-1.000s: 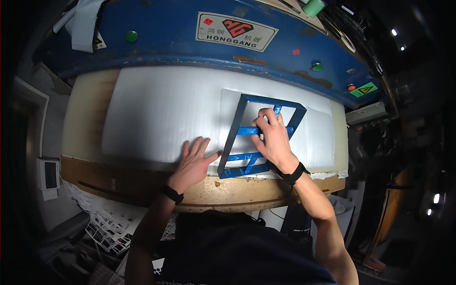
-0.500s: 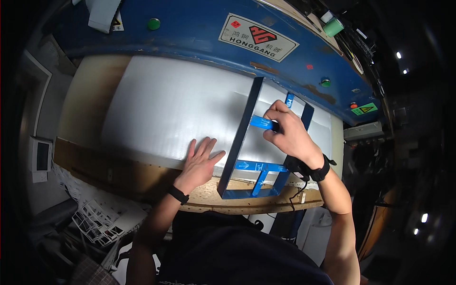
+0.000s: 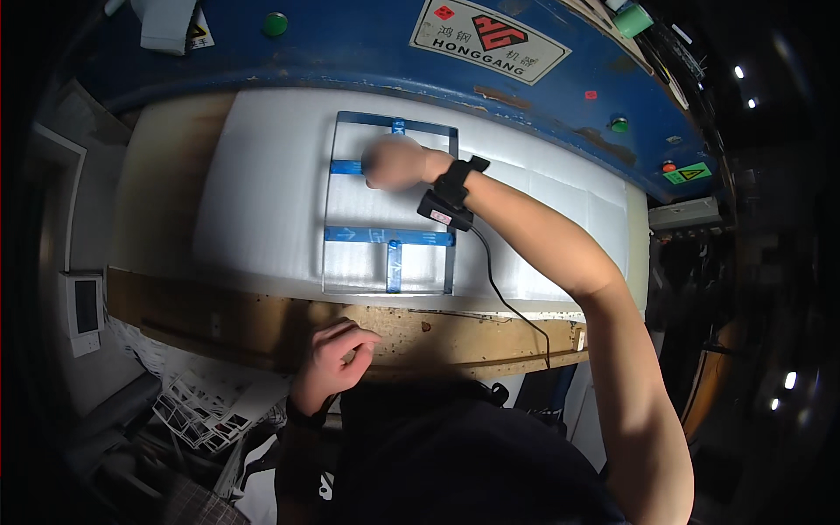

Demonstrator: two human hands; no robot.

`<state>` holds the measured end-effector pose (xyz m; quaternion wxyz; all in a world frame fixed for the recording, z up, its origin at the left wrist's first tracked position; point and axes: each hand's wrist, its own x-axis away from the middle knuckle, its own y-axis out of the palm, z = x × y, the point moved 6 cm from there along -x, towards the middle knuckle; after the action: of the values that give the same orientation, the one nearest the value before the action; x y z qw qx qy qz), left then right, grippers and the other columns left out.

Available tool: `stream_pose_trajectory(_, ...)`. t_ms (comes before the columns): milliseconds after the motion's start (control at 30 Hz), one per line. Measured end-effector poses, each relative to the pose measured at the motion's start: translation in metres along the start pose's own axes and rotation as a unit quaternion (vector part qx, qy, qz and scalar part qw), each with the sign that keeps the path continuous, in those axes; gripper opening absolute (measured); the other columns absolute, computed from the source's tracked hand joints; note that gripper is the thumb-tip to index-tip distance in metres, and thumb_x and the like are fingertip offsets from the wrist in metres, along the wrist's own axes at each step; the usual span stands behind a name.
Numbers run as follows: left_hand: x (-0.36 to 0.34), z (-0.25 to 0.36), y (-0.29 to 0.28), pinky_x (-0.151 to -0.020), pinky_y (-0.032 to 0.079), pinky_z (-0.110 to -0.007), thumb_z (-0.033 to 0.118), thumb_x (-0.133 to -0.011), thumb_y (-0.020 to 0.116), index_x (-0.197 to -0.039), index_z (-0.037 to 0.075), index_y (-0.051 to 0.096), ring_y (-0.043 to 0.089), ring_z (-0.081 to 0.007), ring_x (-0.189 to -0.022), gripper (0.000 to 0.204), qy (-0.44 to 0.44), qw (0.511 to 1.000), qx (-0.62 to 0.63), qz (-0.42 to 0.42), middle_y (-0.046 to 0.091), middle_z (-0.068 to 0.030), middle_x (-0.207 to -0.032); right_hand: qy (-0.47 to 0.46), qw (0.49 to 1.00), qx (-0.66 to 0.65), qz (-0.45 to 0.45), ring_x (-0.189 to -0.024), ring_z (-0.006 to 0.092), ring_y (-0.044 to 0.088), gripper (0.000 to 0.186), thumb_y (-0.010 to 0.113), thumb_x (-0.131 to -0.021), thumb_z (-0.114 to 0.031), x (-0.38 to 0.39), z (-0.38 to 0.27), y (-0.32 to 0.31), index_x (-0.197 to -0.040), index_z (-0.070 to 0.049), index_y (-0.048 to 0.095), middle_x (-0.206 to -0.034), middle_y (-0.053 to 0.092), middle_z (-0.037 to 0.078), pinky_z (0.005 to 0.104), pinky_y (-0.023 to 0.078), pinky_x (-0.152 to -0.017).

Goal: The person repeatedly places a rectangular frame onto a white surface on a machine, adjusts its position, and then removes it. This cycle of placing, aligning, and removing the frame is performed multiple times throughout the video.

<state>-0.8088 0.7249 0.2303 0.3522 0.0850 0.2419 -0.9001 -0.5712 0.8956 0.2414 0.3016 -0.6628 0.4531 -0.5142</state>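
Note:
A rectangular cutting die (image 3: 388, 235), made of thin dark metal walls with blue crossbars, lies on the white foam sheet (image 3: 271, 192). My right hand (image 3: 398, 164) reaches over its far part and is closed around the blue bars there. Blur smears its fingers. A black wrist strap with a small black box and cable is on that arm. My left hand (image 3: 332, 357) hovers at the front edge of the work surface with its fingers curled. It appears to hold nothing and is apart from the die.
Behind the sheet stands a blue machine beam (image 3: 350, 52) with green buttons. A worn wooden edge (image 3: 262, 319) runs along the front. Below at left sits a pile of white cut-out scrap (image 3: 206, 411). A cable (image 3: 490, 262) hangs from the right wrist across the sheet.
The cutting die has moved left with my right hand and gone from tilted to lying about flat. My left hand has left the foam, drawn back toward me, and its fingers have curled.

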Motion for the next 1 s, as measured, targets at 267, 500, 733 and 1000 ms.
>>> stream_pose_trajectory(267,-0.006,-0.038,-0.054,-0.064,0.048,-0.029,-0.003,-0.089,0.060,-0.097,0.000,0.067,0.059,-0.0164,-0.066,0.011,-0.116,0.971,-0.046,0.202,0.062,-0.0089,-0.075,0.012,1.000,0.017,-0.006,-0.115,0.0378,0.060,0.045,0.060,-0.080,-0.031,-0.050,-0.003,0.016,-0.109,0.002,0.071,-0.125,0.063,0.023,0.0401,0.049,-0.095)
stream_pose_trajectory(500,-0.019,-0.071,-0.077,-0.065,0.041,-0.022,0.008,-0.098,0.058,-0.106,0.005,0.068,0.048,-0.0059,-0.071,0.013,-0.217,0.953,-0.048,0.208,0.062,0.0030,-0.085,0.022,0.999,0.023,0.010,-0.102,0.0385,0.068,0.039,0.058,-0.080,-0.023,-0.048,-0.001,0.019,-0.105,0.003,0.072,-0.104,0.071,0.024,0.0422,0.052,-0.090)
stream_pose_trajectory(733,-0.041,-0.121,-0.080,-0.070,0.048,-0.030,0.011,-0.093,0.064,-0.114,0.005,0.064,0.058,-0.0155,-0.078,0.022,-0.235,0.953,-0.093,0.165,0.062,-0.0050,-0.085,-0.042,0.996,-0.056,0.057,-0.102,0.0360,0.066,0.043,0.068,-0.078,-0.022,-0.041,0.013,0.023,-0.116,-0.001,0.069,-0.107,0.070,0.021,0.0414,0.052,-0.092)
stream_pose_trajectory(1000,-0.051,-0.131,-0.077,-0.068,0.047,-0.032,0.017,-0.088,0.071,-0.097,0.002,0.064,0.057,-0.0170,-0.072,0.019,-0.239,0.958,-0.123,0.099,0.059,-0.0071,-0.076,0.186,0.974,-0.074,0.107,-0.086,0.0344,0.071,0.041,0.070,-0.085,-0.036,0.083,0.058,0.009,-0.096,0.003,0.069,-0.087,0.071,0.019,0.0399,0.055,-0.079)
